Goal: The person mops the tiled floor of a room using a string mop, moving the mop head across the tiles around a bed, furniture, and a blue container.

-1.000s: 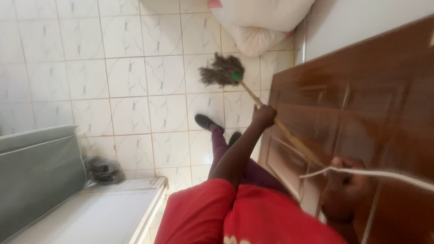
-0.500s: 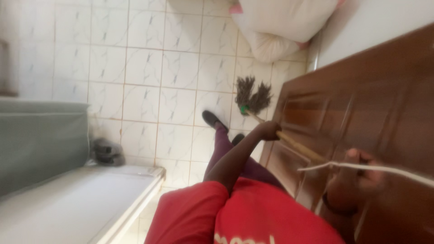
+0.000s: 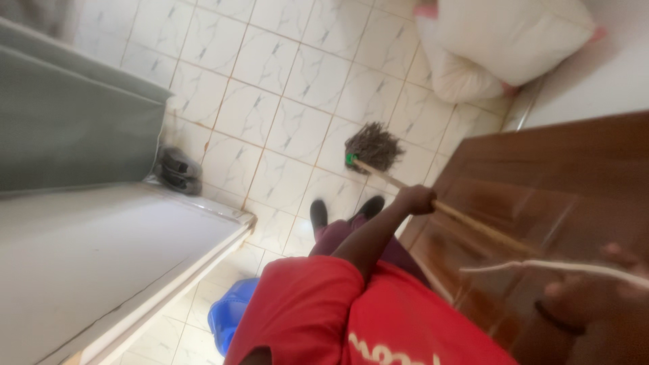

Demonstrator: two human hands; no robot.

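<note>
Mop (image 3: pixel 374 145) head rested on the tiled floor (image 3: pixel 270 101), near the wooden door's (image 3: pixel 541 196) lower edge. Judged light, handle stiff, strands soft and floppy; best gripped mid-shaft. Left hand (image 3: pixel 415 199) clenched round the handle, arm stretched forward. Right hand (image 3: pixel 595 297) blurred against the door; grip cannot be told.
</note>
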